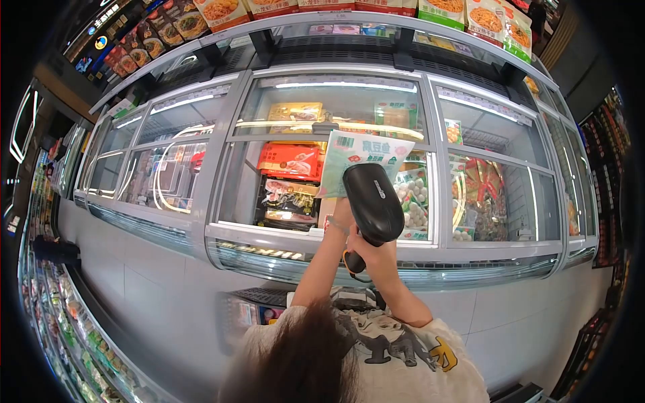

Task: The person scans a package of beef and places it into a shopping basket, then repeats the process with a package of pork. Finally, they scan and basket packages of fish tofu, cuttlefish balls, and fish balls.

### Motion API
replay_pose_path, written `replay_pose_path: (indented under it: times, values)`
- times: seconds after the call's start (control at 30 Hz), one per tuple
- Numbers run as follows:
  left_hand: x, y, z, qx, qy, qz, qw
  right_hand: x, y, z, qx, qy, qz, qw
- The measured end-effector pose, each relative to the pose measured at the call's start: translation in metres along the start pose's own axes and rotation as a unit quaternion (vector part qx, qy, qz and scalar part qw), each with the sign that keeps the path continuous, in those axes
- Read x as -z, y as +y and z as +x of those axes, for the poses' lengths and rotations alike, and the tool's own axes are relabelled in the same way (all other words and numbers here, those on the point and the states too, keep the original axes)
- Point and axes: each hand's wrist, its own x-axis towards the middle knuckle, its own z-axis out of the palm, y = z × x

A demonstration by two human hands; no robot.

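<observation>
A black handheld scanner (373, 205) is gripped by its handle in my right hand (376, 254), its head pointing forward over the freezer. Beyond it, a pale green and white food packet (359, 154) with a barcode at its upper left is held up above the freezer. My left hand (342, 209) reaches up to the lower edge of this packet; its fingers are hidden behind the packet and the scanner. Under the packet, the middle freezer (232, 181) holds red packets (290, 160), yellow packets (295, 115) and bags of white balls (412, 195).
Side freezers (201, 154) flank the middle one. A shelf (295, 19) with noodle packets runs above them. Stocked shelves (84, 322) line the lower left. A basket-like container (259, 295) stands near my left side on the grey floor (161, 289).
</observation>
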Motion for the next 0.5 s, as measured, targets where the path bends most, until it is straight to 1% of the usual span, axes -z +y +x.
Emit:
replay_pose_path:
  times: [0.27,0.5]
  values:
    - [0.003,0.001,-0.003,0.005,0.005,-0.015,1.0,-0.004,-0.003,0.008,-0.013,-0.001,0.029,0.999]
    - [0.007,0.0,-0.001,0.012,0.014,-0.021,1.0,-0.005,-0.011,0.012,-0.021,0.018,0.054,0.998]
